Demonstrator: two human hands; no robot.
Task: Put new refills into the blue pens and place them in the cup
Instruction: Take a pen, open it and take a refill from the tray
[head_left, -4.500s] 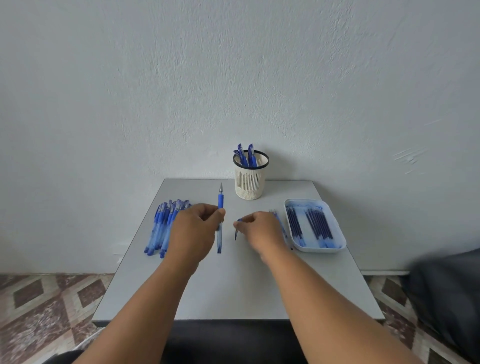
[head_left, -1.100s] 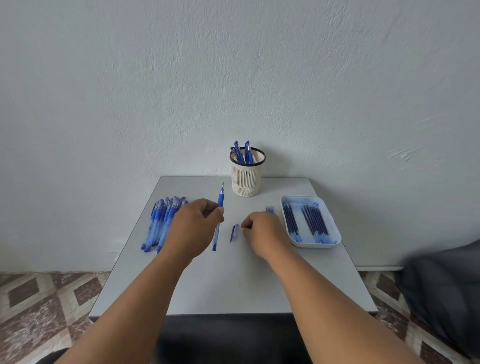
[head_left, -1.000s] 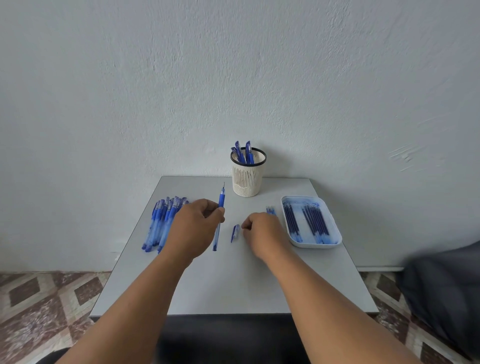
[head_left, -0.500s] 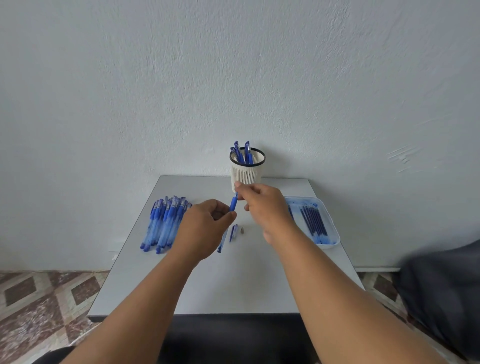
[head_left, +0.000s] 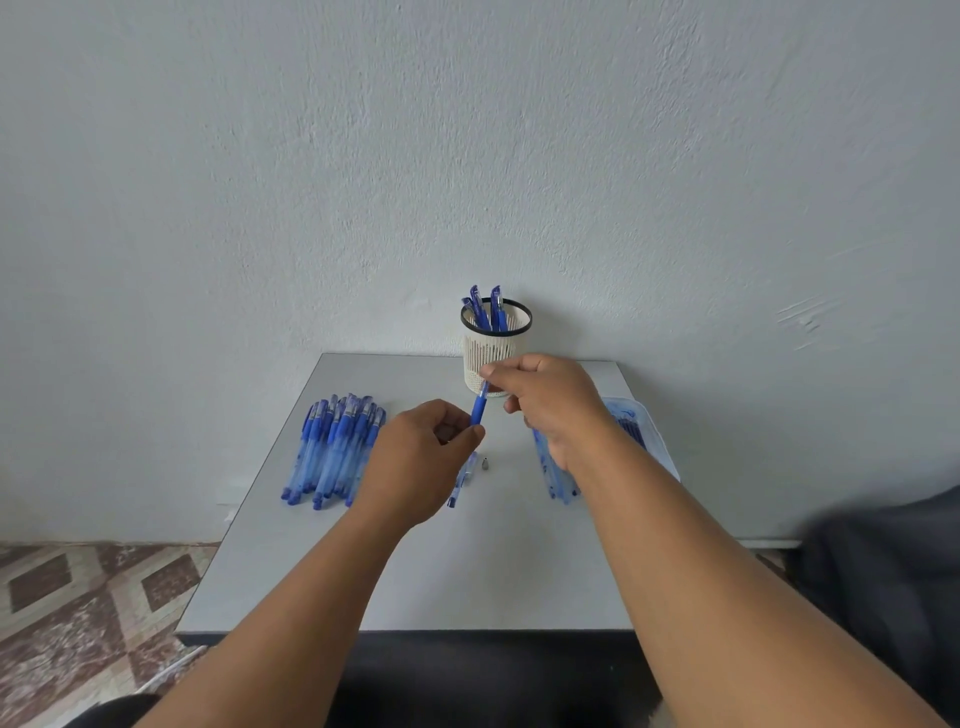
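The cup (head_left: 496, 353) stands at the far edge of the bench (head_left: 415, 582), close to the wall. A few capped blue pens (head_left: 485, 309) stand upright in it; these count as finished units.

A row of pens (head_left: 335, 449) lies at the left side of the bench, side by side, well apart from the cup. By their position these appear to be units awaiting service, and they far outnumber those in the cup. The tray (head_left: 652, 434) at the right side holds dark refills (head_left: 631, 431); most of it is hidden behind the right forearm, so the remaining stock cannot be judged.

One pen (head_left: 478, 410) is in hand above the bench, in front of the cup. The left hand (head_left: 423, 462) has its fingers curled round the lower barrel. The right hand (head_left: 545, 402) pinches the upper end between thumb and fingertips. Whether the tip section is being fitted or removed cannot be told.

A pen cap (head_left: 464, 478) and a small grey part (head_left: 485, 462) lie on the bench just beyond the left hand, so the pen in hand is not yet assembled.

Judgement: the task is at an early stage. Remaining for this unit: complete the assembly, fit the cap, place the pen in the cup. The same sequence then applies to each pen in the left row.
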